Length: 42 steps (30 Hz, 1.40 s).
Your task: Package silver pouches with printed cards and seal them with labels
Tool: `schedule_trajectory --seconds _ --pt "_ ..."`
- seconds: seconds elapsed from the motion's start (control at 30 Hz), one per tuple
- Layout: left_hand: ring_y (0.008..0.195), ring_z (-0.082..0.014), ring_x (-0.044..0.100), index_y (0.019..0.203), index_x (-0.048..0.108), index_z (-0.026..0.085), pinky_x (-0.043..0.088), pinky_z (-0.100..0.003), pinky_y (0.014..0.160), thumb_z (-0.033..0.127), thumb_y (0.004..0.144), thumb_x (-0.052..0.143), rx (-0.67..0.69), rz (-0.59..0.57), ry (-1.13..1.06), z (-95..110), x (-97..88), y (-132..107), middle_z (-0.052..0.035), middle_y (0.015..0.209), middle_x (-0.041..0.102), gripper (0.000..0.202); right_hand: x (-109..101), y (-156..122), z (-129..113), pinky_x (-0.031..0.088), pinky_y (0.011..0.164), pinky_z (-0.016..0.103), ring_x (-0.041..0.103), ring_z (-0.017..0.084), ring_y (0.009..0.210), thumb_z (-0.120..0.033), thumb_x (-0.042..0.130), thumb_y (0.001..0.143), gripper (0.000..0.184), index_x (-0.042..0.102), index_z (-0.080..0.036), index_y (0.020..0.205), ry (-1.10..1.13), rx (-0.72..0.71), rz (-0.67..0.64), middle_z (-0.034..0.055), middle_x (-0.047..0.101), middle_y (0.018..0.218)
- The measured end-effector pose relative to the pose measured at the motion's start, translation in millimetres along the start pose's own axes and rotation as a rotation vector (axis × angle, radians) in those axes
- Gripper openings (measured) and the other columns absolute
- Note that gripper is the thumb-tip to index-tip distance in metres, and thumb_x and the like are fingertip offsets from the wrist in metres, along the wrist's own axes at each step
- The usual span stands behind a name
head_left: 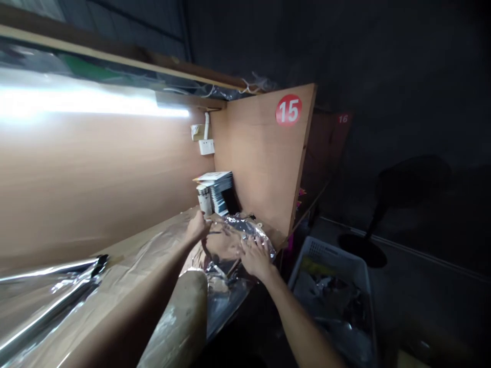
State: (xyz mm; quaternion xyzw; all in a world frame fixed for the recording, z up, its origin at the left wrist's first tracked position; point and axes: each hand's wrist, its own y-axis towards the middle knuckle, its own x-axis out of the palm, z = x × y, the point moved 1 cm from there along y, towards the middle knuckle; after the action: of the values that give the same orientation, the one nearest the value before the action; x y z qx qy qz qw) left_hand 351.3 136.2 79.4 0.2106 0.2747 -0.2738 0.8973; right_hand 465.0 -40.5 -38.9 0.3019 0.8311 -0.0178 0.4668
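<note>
A crumpled sheet of shiny, mirror-like film (226,237) lies on the bench in front of me, near the partition. My left hand (197,227) is closed at the film's left edge, its fingertips partly hidden. On the film's right side rests my right hand (256,258), palm down with the fingers stretched out. A thick, dull brown-grey roll (184,312) lies between my forearms. Just beyond my left hand stands a white bottle with a metal lid (204,199).
Behind the bottle is a stack of cards or booklets (220,186), with a dark phone-like slab (230,201) leaning on it. A wooden partition marked 15 (264,158) rises at the right. Long shiny rolls (49,312) lie left. A plastic crate (362,271) with film scraps stands right, below.
</note>
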Motion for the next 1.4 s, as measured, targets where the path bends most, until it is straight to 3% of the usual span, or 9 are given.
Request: schedule_trajectory --seconds 0.13,0.27,0.33,0.43,0.7,0.9,1.1,1.3,1.4 --pt "0.109 -0.033 0.064 0.114 0.065 0.017 0.043 -0.051 0.1 0.031 0.098 0.052 0.191 -0.122 0.274 -2 43.0 -39 -0.0174 0.114 0.07 0.025 27 -1 17 -0.002 0.119 0.067 0.021 0.045 0.152 -0.049 0.054 0.1 0.055 0.056 -0.026 0.15 0.044 0.072 0.078 0.0158 0.048 0.157" --pt "0.133 -0.0454 0.05 0.128 0.064 0.015 0.029 -0.063 0.113 0.046 0.089 0.067 0.299 -0.213 0.487 -19 82.2 -108 -0.0236 0.14 0.06 0.051 9 -8 41 0.014 0.116 0.064 0.032 0.045 0.144 -0.048 0.051 0.1 0.056 0.054 -0.021 0.149 0.027 0.217 0.317 0.0223 0.048 0.151" --pt "0.145 -0.0472 0.036 0.142 0.056 0.015 0.021 -0.065 0.117 0.043 0.084 0.073 0.38 -0.15 0.647 -28 85.8 -132 -0.024 0.155 0.046 0.067 -6 -6 62 0.024 0.111 0.063 0.041 0.046 0.135 -0.048 0.057 0.095 0.053 0.063 -0.016 0.136 0.052 0.349 0.402 0.0265 0.055 0.138" --pt "0.135 -0.04 0.046 0.146 0.051 0.024 0.036 -0.056 0.109 0.032 0.086 0.07 0.456 -0.047 0.748 -43 76.2 -149 -0.0174 0.147 0.053 0.064 -21 2 92 0.04 0.097 0.051 0.058 0.039 0.112 -0.045 0.065 0.085 0.032 0.073 -0.016 0.095 0.161 0.362 0.336 0.0193 0.066 0.107" --pt "0.082 -0.0231 0.069 0.15 0.032 0.023 0.05 -0.036 0.081 0.039 0.095 0.056 -0.045 -0.057 0.061 -71 55.5 -118 -0.0022 0.092 0.074 0.062 -19 18 106 0.036 0.06 0.025 0.051 0.016 0.064 -0.053 0.047 0.093 0.043 0.054 -0.02 0.066 0.421 0.201 0.319 -0.0019 0.053 0.06" --pt "0.111 -0.0382 0.062 0.154 0.036 0.02 0.045 -0.052 0.094 0.056 0.089 0.063 0.09 0.069 0.385 -74 58.6 -133 -0.0123 0.113 0.07 0.08 -17 4 110 0.03 0.056 0.026 0.043 0.014 0.058 -0.059 0.05 0.093 0.05 0.049 -0.021 0.06 0.433 0.249 0.437 -0.0026 0.048 0.055" --pt "0.081 -0.0241 0.071 0.155 0.037 0.021 0.053 -0.037 0.075 0.052 0.091 0.061 -0.057 0.059 -0.252 -76 69.1 -116 -0.0059 0.094 0.075 0.075 -14 -8 115 0.035 0.059 0.027 0.049 0.017 0.063 -0.062 0.05 0.092 0.05 0.054 -0.021 0.063 0.436 0.255 0.46 0.0003 0.055 0.06" --pt "0.097 -0.0333 0.069 0.109 0.072 0.016 0.052 -0.047 0.087 0.057 0.079 0.068 -0.085 0.098 -0.166 -79 52.6 -105 -0.0128 0.099 0.073 0.051 -14 -23 121 0.04 0.068 0.031 0.051 0.021 0.069 -0.063 0.057 0.084 0.048 0.053 -0.023 0.057 0.385 0.286 0.514 0.0035 0.055 0.064" --pt "0.1 -0.0331 0.069 0.141 0.054 0.015 0.053 -0.045 0.085 0.057 0.076 0.071 -0.061 0.062 -0.143 -76 56.3 -103 -0.0123 0.103 0.073 0.079 -9 -33 125 0.04 0.069 0.032 0.052 0.022 0.07 -0.062 0.058 0.084 0.046 0.055 -0.023 0.059 0.397 0.3 0.506 0.0045 0.057 0.066"
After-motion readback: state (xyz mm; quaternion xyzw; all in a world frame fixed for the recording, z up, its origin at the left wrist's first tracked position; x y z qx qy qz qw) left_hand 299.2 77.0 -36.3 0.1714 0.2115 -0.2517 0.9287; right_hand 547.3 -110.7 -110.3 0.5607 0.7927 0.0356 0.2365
